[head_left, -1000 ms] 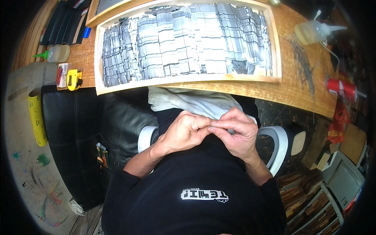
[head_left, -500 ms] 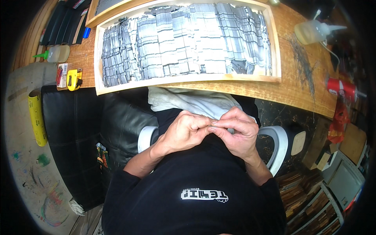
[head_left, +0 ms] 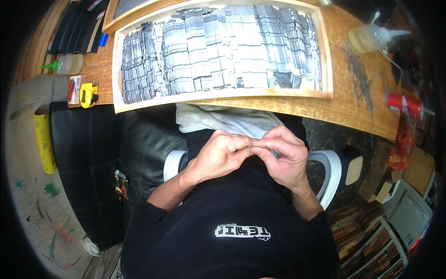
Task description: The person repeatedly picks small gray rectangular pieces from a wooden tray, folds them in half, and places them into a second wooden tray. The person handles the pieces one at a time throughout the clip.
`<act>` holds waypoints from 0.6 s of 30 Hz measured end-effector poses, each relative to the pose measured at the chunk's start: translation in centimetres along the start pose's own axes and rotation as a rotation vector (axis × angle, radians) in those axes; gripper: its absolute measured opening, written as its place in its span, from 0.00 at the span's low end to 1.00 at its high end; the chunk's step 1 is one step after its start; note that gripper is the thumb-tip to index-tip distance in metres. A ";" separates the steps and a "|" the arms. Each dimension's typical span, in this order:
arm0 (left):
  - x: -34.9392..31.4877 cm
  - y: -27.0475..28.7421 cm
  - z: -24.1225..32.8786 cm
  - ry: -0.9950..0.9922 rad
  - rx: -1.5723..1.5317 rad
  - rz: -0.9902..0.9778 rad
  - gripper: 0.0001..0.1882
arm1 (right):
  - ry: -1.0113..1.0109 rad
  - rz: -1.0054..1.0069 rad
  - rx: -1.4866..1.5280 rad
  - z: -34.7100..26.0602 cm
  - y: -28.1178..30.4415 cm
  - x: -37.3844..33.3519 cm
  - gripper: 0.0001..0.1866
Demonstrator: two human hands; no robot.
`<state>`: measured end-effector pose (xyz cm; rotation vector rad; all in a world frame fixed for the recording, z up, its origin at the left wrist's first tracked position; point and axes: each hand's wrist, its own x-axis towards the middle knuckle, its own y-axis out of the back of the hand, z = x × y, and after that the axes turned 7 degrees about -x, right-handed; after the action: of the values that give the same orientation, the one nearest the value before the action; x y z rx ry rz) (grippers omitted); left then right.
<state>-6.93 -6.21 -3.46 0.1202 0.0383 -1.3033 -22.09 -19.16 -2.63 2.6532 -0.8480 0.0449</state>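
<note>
My left hand [head_left: 222,156] and my right hand [head_left: 284,156] meet in front of my chest, fingertips nearly touching. Both are closed in a pinch around a thin, small sliver [head_left: 253,146], mostly covered by the fingers; its kind cannot be made out. Just beyond the hands, a pale cloth [head_left: 213,120] lies over my lap. On the table past it sits a shallow wooden tray [head_left: 223,98], filled with rows of thin grey strips [head_left: 204,51] that shine in the light.
The wooden table [head_left: 371,109] carries a yellow cutter-like tool [head_left: 88,95], a green-tipped bottle [head_left: 69,64], a bottle of yellowish liquid [head_left: 369,38] and scattered dark slivers [head_left: 360,76]. A red can [head_left: 405,106] is at right. White chair armrests [head_left: 329,176] flank me; a black padded seat [head_left: 86,172] stands left.
My right hand's fingers have shifted slightly right and away from the left fingertips, so a little of the thin sliver shows between them. The left hand has barely moved.
</note>
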 end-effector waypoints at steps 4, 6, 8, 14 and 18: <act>0.0 0.0 -0.3 0.022 0.038 -0.002 0.04 | 0.029 -0.006 -0.049 -0.1 -0.1 0.4 0.09; 0.1 0.0 -0.2 0.029 0.021 -0.002 0.05 | 0.034 0.001 -0.057 -0.1 0.0 0.4 0.09; 0.1 -0.1 -0.1 0.039 0.005 0.003 0.05 | 0.023 0.005 -0.060 -0.1 0.0 0.3 0.09; 0.2 -0.4 -0.2 0.026 -0.056 0.032 0.11 | 0.019 0.030 -0.069 -0.4 0.5 0.5 0.08; 0.2 -0.6 0.9 -0.061 -0.100 0.158 0.14 | 0.002 0.063 -0.062 -3.0 6.0 2.6 0.05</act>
<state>-7.46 -6.65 -2.65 -0.0023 0.0416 -1.1442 -23.08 -24.12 2.47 2.5677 -0.9178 0.0359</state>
